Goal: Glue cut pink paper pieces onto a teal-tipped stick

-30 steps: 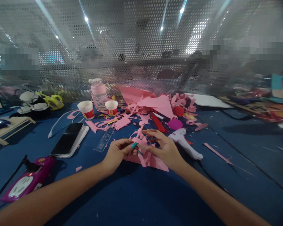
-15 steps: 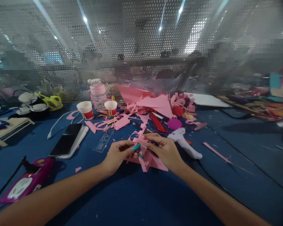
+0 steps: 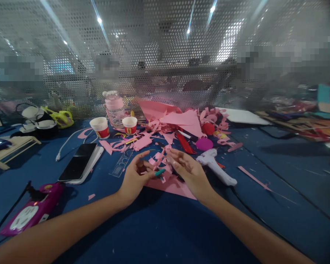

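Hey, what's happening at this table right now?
A person is working with cut pink paper on a blue table. The left hand and right hand meet over a pink paper piece, pinching its strips; a small teal thing sits at the left fingertips. A larger pink sheet lies under them. A white glue gun lies just right, a phone left, more pink scraps behind.

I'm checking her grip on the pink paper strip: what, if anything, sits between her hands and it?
Nothing visible. The left hand and right hand both meet the pink paper strip directly, above a pink sheet on the table.
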`<control>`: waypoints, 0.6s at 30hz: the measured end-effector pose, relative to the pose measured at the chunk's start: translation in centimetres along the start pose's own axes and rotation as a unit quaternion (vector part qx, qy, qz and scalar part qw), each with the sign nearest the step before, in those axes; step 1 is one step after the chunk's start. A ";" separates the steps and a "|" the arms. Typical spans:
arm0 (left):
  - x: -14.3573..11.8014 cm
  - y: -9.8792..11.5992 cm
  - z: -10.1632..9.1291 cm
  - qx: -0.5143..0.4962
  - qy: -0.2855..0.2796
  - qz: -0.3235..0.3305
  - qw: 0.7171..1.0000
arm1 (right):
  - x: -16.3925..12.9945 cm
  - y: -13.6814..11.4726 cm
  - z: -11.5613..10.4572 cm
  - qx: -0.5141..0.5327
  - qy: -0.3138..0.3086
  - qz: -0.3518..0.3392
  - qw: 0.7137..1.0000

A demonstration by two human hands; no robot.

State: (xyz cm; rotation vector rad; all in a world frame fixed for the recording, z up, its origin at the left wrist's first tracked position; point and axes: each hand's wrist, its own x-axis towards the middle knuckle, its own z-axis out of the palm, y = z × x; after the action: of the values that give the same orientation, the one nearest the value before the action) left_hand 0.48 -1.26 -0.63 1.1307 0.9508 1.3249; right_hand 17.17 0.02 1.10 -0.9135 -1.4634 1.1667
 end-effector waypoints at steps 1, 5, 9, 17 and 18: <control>0.0 0.0 0.0 0.008 0.012 0.011 1.000 | -0.1 0.2 0.0 -0.025 0.016 -0.020 0.999; -0.4 0.1 0.1 0.049 0.052 0.036 0.997 | -0.6 0.6 0.2 -0.122 0.066 -0.049 0.989; -0.9 0.1 0.3 0.116 0.037 0.053 0.991 | -0.8 0.2 0.5 -0.104 0.020 -0.014 0.994; -0.6 -1.2 -1.3 0.300 0.060 0.214 0.928 | -0.3 0.2 0.9 0.028 0.019 0.086 0.996; -0.5 -1.3 -1.6 0.307 0.057 0.215 0.925 | -0.3 0.2 0.9 0.053 0.015 0.098 0.994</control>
State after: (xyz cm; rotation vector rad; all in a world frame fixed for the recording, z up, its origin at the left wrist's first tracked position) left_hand -0.81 -1.53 -2.25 1.8381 1.3065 1.4928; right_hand 16.34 -0.37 0.83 -1.0143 -1.2963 1.3556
